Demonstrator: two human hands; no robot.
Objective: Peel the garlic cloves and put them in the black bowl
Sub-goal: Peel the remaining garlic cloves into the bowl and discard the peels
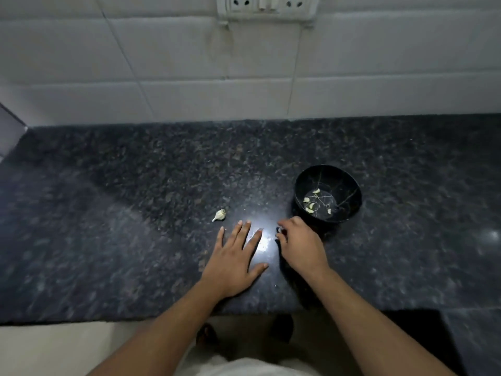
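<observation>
A black bowl (349, 185) stands on the dark granite counter at the right, with several peeled garlic cloves (311, 204) lying in its bottom. One unpeeled garlic clove (219, 215) lies on the counter left of the bowl. My left hand (234, 260) lies flat on the counter with straight, spread fingers, just below and right of that clove, not touching it. My right hand (301, 244) hovers in front of the bowl with curled fingers; something small and pale shows at its fingertips, too small to name.
The granite counter (135, 213) runs wide to both sides, backed by a white tiled wall (162, 63) with a socket plate (267, 6). The counter's front edge lies just below my wrists. A bright light reflection sits between my hands.
</observation>
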